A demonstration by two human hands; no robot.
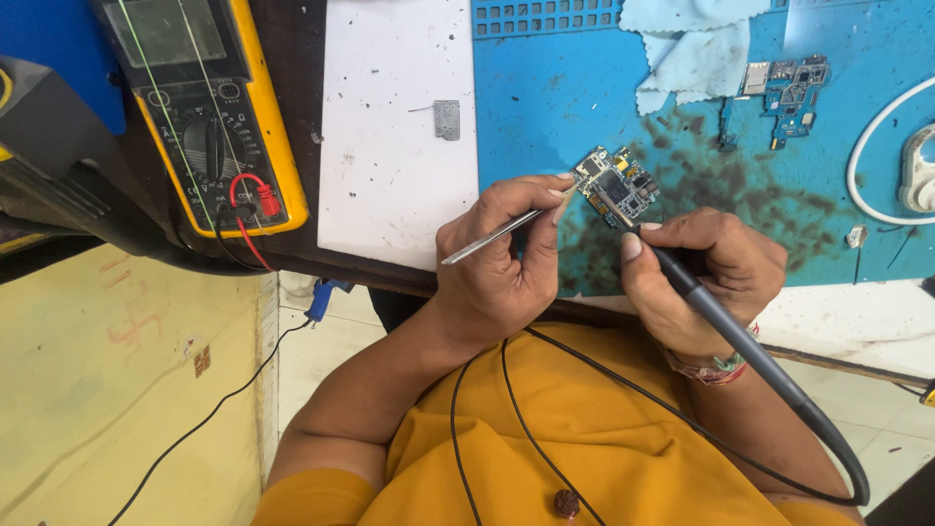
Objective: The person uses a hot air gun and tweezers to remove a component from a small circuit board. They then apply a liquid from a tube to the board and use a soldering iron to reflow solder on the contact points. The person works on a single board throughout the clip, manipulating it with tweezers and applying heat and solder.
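Note:
My left hand point(502, 258) pinches a small phone circuit board point(617, 185) at its near left edge and also holds thin metal tweezers point(492, 237), which stick out toward the left. My right hand point(706, 273) grips a grey soldering iron point(711, 307) like a pen. Its tip rests on the middle of the board. The board is held just above a stained blue work mat point(555, 107). The iron's grey cable runs down to the right, past my orange shirt.
A yellow multimeter point(209, 112) with a red plug lies at the left. A white sheet point(394, 127) carries a small metal shield point(446, 119). A second blue circuit board point(789, 93), a pale cloth point(696, 49) and a white cable point(877, 146) lie at the back right.

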